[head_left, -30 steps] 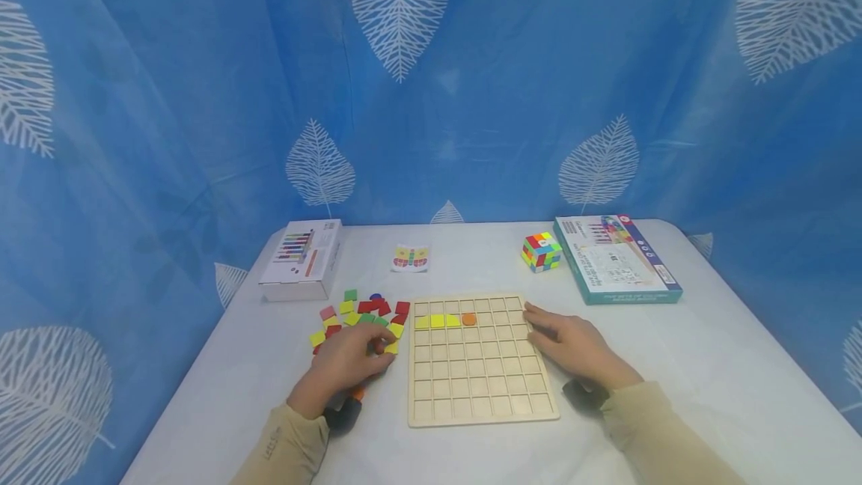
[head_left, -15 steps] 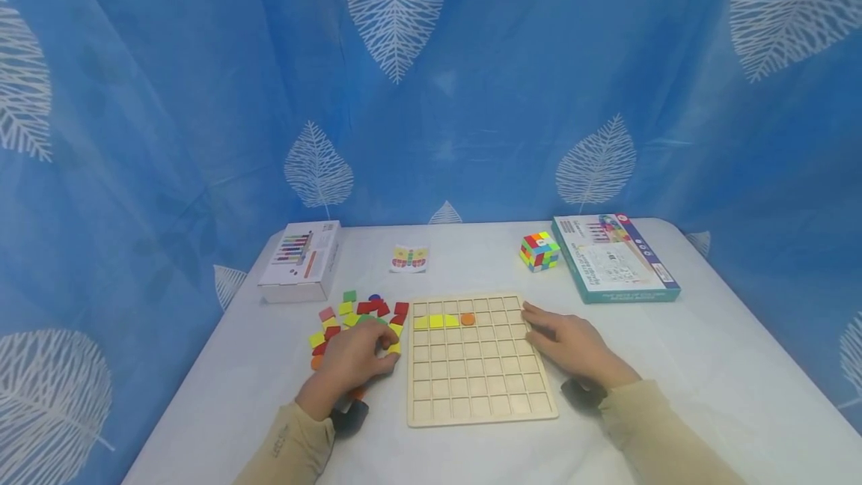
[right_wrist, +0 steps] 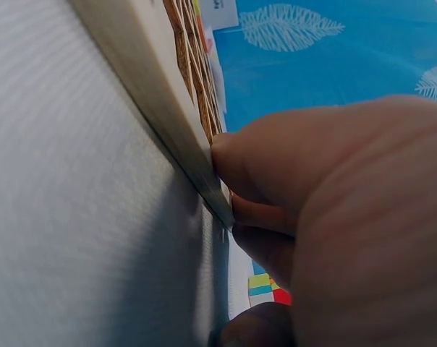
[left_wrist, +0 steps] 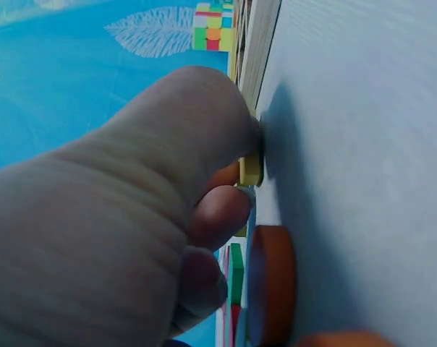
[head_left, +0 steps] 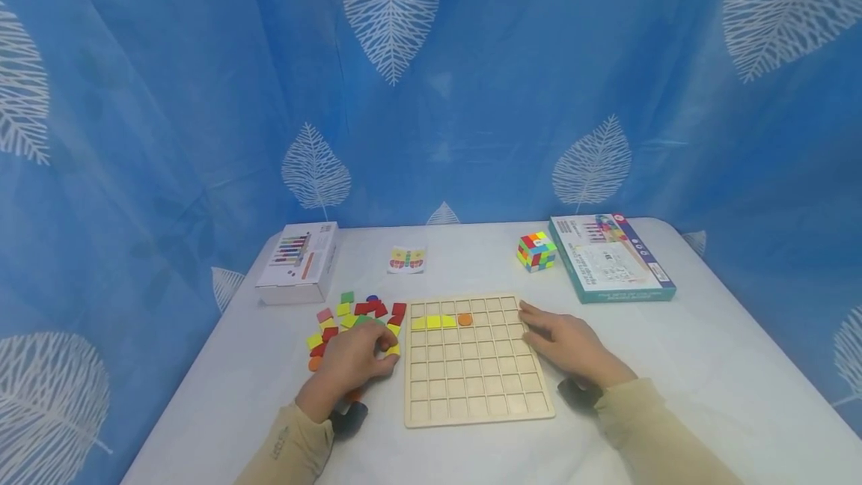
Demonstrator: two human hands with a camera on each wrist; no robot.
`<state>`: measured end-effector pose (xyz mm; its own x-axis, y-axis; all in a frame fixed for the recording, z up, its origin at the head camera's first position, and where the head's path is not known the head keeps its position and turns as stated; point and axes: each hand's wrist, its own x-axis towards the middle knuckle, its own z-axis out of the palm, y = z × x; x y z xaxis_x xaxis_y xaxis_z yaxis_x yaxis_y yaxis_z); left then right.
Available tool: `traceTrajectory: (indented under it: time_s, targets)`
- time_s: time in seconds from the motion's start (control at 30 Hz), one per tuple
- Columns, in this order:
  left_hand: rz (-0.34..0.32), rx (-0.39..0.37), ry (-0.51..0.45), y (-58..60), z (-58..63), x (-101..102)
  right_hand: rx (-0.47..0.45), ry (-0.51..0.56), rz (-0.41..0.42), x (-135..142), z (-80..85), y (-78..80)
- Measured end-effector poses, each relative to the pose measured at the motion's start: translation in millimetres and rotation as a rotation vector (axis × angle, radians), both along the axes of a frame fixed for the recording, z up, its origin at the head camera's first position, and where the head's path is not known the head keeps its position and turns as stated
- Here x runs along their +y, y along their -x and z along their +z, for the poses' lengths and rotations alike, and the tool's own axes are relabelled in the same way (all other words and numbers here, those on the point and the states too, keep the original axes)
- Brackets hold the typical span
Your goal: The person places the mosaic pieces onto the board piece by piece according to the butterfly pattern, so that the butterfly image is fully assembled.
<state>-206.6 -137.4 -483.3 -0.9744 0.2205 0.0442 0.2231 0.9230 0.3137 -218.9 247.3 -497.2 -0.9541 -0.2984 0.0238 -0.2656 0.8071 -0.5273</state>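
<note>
Far left: loose pieces [head_left: 328, 334] scattered on the table. Left hand [head_left: 353, 356] beside them, thumb and forefinger pinching a yellow tile [left_wrist: 252, 168] near the board's left edge; whether the tile is off the table is hard to tell, as the thumb covers much of it. Board [head_left: 480, 421]: yellow pieces [head_left: 434, 321] and an orange disc [head_left: 465, 319] in one row. Right hand [head_left: 569, 344]: fingers fairly straight, touching the right edge. Step judged: picking up. Next move likely calls for a level lift rightward, board steadied.
</note>
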Motion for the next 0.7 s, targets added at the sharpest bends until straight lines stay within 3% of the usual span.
traceTrajectory:
  time_s: [0.5,0.7]
  targets:
    - [-0.002,0.008,0.032,0.3,-1.1,4.7,-0.001,0.003,-0.004,1.2,-1.9,0.4]
    - [0.005,0.000,-0.012,-0.7,8.0,9.2,0.007,-0.004,0.008,0.8,0.2,-0.2]
